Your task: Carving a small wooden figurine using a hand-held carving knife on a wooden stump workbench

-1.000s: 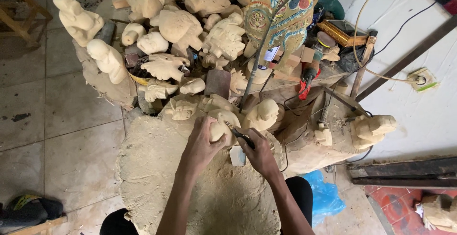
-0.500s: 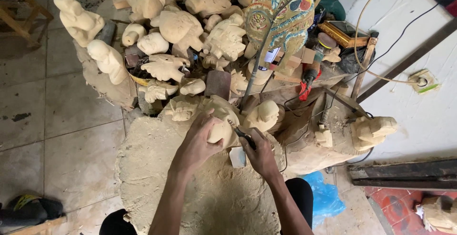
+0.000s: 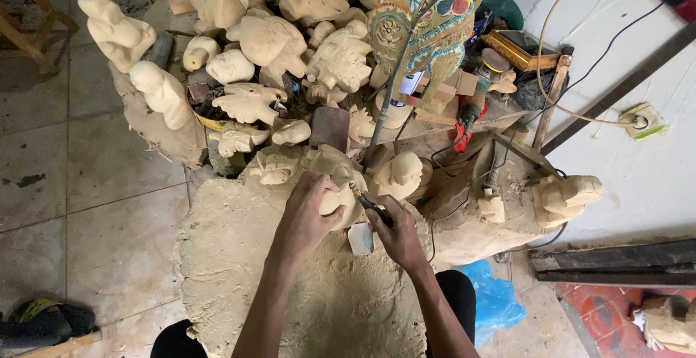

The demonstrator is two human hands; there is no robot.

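Head view: left hand [image 3: 308, 217] clasps pale carving [image 3: 335, 200]; right hand [image 3: 397, 233] grips dark chisel [image 3: 374, 209] mid-frame — a slip could nick fingers.

Both forearms are bare, with no sleeves, rings or watch showing on the left hand [image 3: 303, 217] or right hand [image 3: 397, 236]; black trousers cover both knees.

Pale carved figures [image 3: 264, 43], painted mask [image 3: 424, 21]

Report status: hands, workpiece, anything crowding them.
Left hand grips pale wooden carving. Right hand holds dark carving tool, tip on the carving. Unfinished wooden figures crowd the area beyond; sawdust-covered slab beneath.
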